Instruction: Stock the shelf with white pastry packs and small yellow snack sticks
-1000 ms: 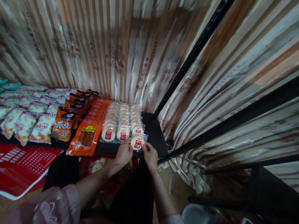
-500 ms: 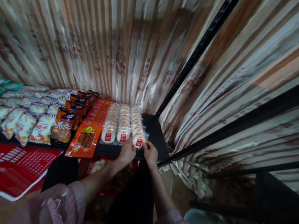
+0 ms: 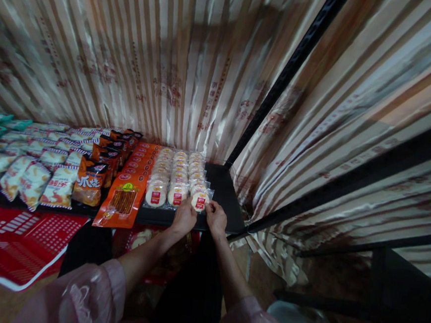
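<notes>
Both hands are at the front of the right-hand row of round white crackers in clear wrappers. Between them is the front wrapped cracker (image 3: 200,201), its red label facing me. My left hand (image 3: 184,218) pinches its left edge, fingertips partly hidden from view. On the opposite edge, the thumb and fingers of my right hand (image 3: 216,218) are closed. Two more rows of wrapped crackers (image 3: 156,196) lie just left of my hands. Beside those, a long orange snack packet (image 3: 123,199) overhangs the shelf's front edge.
Black shelf (image 3: 222,192) runs under the goods. Orange-black bags (image 3: 89,184) and white snack bags (image 3: 60,185) fill its left. A red basket (image 3: 18,245) is below left. Black metal posts (image 3: 282,77) rise at the right before a striped curtain (image 3: 134,50).
The front wrapped cracker has settled slightly back and up into line with its row. Both hands stay on its edges, almost unmoved.
</notes>
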`<state>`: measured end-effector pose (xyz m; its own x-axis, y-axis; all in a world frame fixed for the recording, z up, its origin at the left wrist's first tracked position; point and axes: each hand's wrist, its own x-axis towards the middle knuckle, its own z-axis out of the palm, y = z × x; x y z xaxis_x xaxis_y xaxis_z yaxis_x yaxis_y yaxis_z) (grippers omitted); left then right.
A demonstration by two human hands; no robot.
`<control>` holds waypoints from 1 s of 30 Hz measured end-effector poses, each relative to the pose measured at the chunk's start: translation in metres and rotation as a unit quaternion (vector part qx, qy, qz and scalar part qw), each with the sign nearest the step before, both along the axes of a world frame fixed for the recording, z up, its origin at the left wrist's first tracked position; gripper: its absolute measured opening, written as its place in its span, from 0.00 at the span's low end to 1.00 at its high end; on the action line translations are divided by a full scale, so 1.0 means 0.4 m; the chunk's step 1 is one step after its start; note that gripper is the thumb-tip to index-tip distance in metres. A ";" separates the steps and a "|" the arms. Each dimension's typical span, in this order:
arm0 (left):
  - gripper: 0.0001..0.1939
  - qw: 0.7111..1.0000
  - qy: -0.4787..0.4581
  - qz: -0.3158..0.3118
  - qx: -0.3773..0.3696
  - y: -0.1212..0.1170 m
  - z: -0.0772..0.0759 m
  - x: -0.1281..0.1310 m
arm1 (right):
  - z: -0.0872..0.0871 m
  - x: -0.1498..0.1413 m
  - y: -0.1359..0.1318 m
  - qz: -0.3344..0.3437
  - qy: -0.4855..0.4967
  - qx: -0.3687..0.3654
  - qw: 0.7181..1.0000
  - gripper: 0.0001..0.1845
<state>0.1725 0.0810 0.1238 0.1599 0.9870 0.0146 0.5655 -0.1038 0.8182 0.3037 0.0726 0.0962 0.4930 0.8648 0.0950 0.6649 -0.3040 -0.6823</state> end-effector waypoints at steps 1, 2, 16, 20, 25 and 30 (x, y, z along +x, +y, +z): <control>0.23 1.000 0.003 0.000 0.000 0.001 -0.002 0.001 | 0.002 -0.001 0.001 -0.001 -0.001 -0.001 1.000 0.16; 0.22 1.000 0.006 -0.002 0.000 0.002 -0.005 0.001 | 0.003 -0.002 0.002 -0.002 -0.002 -0.002 1.000 0.15; 0.22 0.996 0.071 -0.048 0.025 -0.018 0.000 0.002 | 0.017 -0.021 -0.008 0.005 -0.017 -0.014 1.000 0.17; 0.23 0.996 0.065 -0.048 0.035 -0.029 -0.003 0.002 | 0.013 -0.020 -0.008 0.008 -0.020 -0.017 1.000 0.18; 0.23 0.995 0.073 -0.062 0.037 -0.044 0.002 0.002 | 0.006 -0.015 -0.006 0.014 -0.036 -0.023 0.999 0.19; 0.23 0.993 0.085 -0.069 0.033 -0.053 0.012 0.004 | 0.003 -0.013 -0.004 0.019 -0.044 -0.029 0.998 0.19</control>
